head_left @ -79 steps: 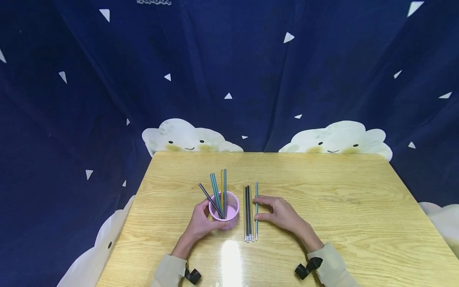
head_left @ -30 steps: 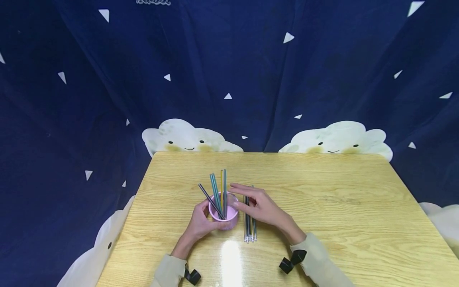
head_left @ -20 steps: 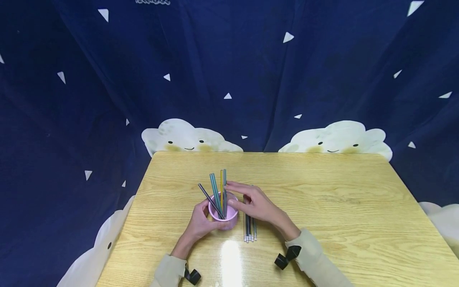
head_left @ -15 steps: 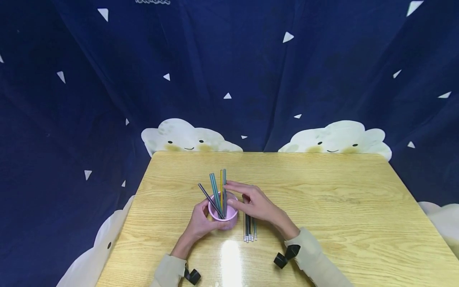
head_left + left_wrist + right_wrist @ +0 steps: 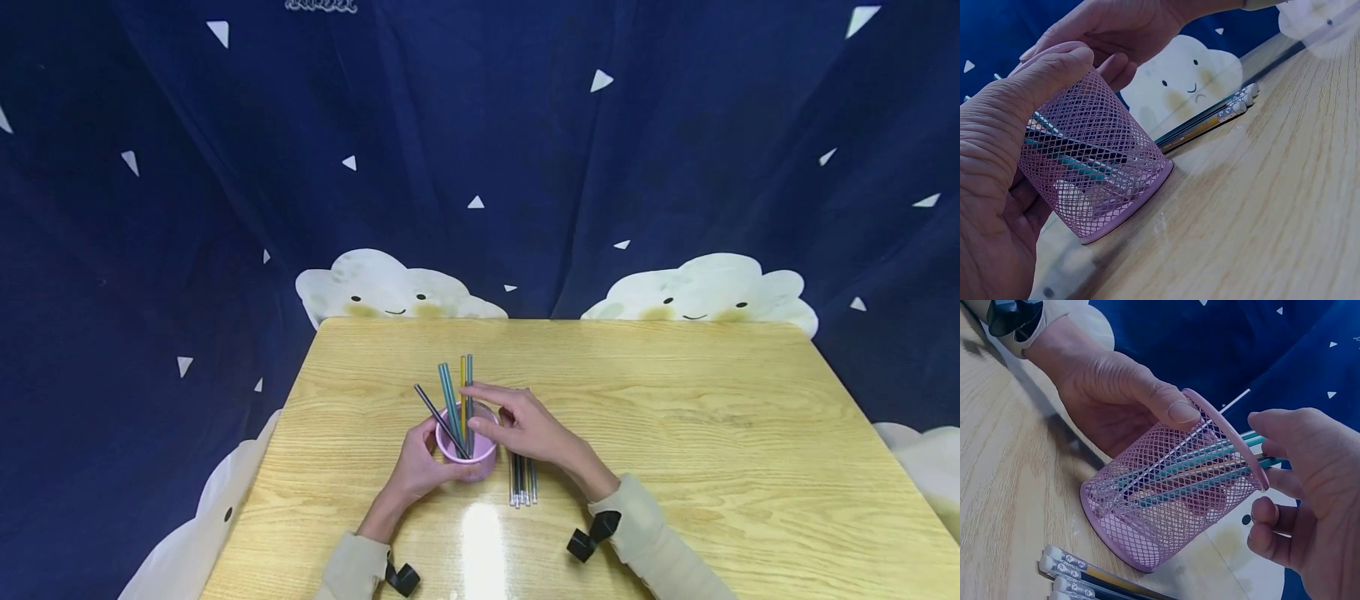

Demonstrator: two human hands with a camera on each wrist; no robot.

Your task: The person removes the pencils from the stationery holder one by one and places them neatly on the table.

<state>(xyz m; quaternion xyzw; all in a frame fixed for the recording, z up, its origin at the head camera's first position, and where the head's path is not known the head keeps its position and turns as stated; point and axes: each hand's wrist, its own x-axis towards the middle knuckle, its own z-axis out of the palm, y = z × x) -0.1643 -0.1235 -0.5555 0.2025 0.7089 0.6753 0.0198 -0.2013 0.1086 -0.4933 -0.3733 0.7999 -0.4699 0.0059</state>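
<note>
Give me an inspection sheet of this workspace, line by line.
Surface: light wood-grain table, bright glare patch.
Job's things: pink round mesh cup holding slim teal, yellow and dark pencils; slim white-erasered pencils lie in a row beside it.
Clutter: nothing seen.
Left hand: grips the cup.
Right hand: at the cup's pencils; whether it grips one is unclear.
Cables: nothing seen.
Surroundings: dark-blue fabric backdrop with white triangles and smiling clouds.

Wooden table (image 5: pixel 675 408), pink mesh cup (image 5: pixel 1107 115), pencils (image 5: pixel 518 483)
</note>
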